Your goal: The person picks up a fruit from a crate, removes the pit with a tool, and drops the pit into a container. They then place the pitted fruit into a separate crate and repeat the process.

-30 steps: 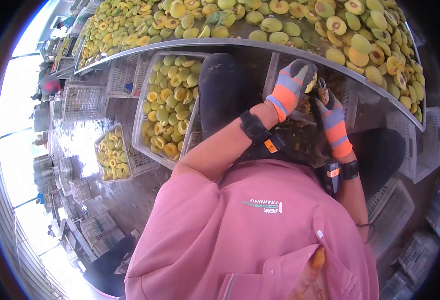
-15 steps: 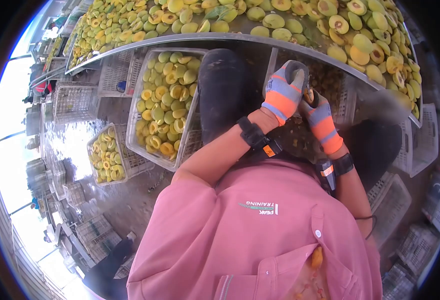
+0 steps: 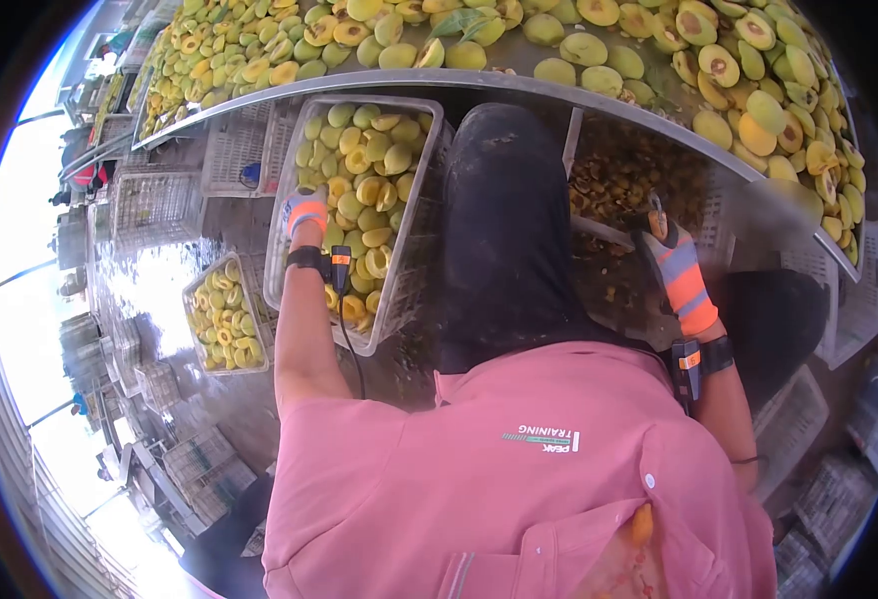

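My left hand (image 3: 306, 211), in an orange and grey glove, is at the left side of a white plastic crate (image 3: 395, 317) full of halved yellow-green stone fruit (image 3: 369, 190). Its fingertips are too indistinct to show whether they hold anything. On the other side of my knee, my right hand (image 3: 680, 278), gloved alike, is closed around a small pitting tool (image 3: 657, 218) with a brownish handle and a thin metal loop pointing away from me. Beneath and beyond the tool lies a bin of brown pits and scraps (image 3: 633, 185).
A metal-edged table (image 3: 409, 76) heaped with fruit halves curves across the front. A smaller crate of fruit (image 3: 224, 317) stands on the wet floor to the left. Stacked crates (image 3: 154, 210) are farther left, and another crate (image 3: 853, 299) is at the right.
My left hand has left the right hand and swung left to the fruit crate. My right hand has moved slightly right and down, still gripping the pitting tool.
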The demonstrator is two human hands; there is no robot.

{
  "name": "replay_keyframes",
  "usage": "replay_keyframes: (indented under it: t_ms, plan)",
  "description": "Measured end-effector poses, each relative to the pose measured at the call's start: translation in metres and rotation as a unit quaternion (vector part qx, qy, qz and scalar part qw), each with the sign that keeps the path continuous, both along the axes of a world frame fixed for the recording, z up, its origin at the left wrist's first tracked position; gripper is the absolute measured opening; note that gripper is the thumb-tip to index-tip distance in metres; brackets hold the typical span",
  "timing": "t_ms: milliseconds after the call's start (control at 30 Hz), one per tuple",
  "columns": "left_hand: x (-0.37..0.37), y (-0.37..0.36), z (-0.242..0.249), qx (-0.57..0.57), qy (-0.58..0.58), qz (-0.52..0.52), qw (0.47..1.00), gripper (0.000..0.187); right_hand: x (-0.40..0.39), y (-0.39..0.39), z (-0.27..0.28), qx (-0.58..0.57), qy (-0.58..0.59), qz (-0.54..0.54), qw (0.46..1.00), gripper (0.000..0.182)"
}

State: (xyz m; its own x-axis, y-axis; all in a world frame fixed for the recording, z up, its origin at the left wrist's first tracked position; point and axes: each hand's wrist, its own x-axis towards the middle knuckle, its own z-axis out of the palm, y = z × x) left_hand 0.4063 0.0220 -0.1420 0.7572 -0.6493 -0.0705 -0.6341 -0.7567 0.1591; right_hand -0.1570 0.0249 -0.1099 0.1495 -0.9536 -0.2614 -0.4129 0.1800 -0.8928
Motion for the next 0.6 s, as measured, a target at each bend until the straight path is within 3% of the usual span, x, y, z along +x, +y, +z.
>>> replay_keyframes:
  t_ms: [100, 167, 300, 400, 600]
  plan:
    - [0.007, -0.004, -0.022, 0.126, -0.026, 0.024, 0.991, 0.049, 0.011, -0.003, 0.009, 0.07, -0.011, -0.056, 0.996, 0.014]
    - [0.002, -0.011, -0.031, 0.164, -0.027, 0.049, 0.985, 0.049, 0.001, -0.003, -0.023, 0.018, -0.025, -0.04, 0.999, 0.014]
    - [0.019, -0.027, -0.056, 0.213, -0.032, 0.053, 0.975, 0.039, 0.002, -0.005, -0.026, 0.019, -0.032, -0.057, 0.998, 0.015]
    - [0.025, -0.031, -0.062, 0.253, -0.024, 0.033, 0.967, 0.034, 0.007, -0.009, -0.02, 0.129, -0.075, -0.101, 0.984, 0.016]
    - [0.028, -0.033, -0.07, 0.283, -0.026, 0.005, 0.959, 0.03, 0.015, -0.01, -0.008, 0.12, -0.061, -0.085, 0.987, 0.018]
